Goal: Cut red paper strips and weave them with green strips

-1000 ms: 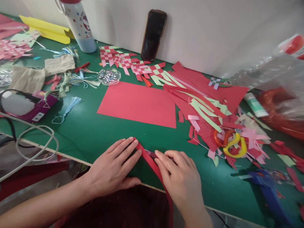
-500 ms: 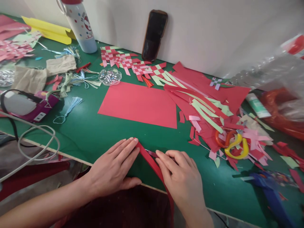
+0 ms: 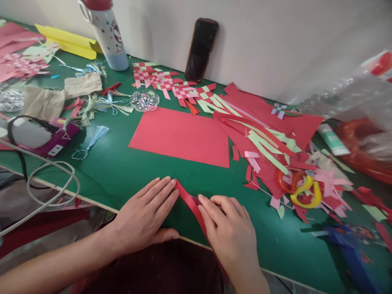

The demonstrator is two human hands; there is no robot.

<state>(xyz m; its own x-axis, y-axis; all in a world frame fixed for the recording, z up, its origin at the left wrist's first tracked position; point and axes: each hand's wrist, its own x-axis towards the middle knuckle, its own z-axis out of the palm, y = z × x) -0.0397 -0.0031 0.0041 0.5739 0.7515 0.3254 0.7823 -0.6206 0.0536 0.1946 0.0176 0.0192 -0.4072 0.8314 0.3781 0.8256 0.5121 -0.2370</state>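
Observation:
A long folded strip of red paper (image 3: pixel 187 199) runs from my left fingertips down past my right hand to beyond the table's near edge. My left hand (image 3: pixel 147 212) lies flat on the green table, fingers stretched out, its fingertips at the strip's far end. My right hand (image 3: pixel 229 228) is closed in a pinch on a slim purple-handled tool (image 3: pixel 194 199), whose front end is hidden behind the strip. The strip passes beside the right fingers. Just beyond both hands lies a flat red paper sheet (image 3: pixel 180 136).
Paper strips (image 3: pixel 266 151) and scraps heap at the right, with yellow-and-orange-handled scissors (image 3: pixel 306 196) and a glue stick (image 3: pixel 333 139). Woven paper pieces (image 3: pixel 165 81), a dish of beads (image 3: pixel 144 100), a phone (image 3: pixel 202 49) and a bottle (image 3: pixel 107 36) stand behind. Tassels (image 3: pixel 94 139) and a cable (image 3: pixel 72 179) lie left.
The tool's thin metal tip, visible beside the strip earlier, is now hidden behind it. My right hand has shifted slightly left; my left hand stays nearly still. The view has shifted a little.

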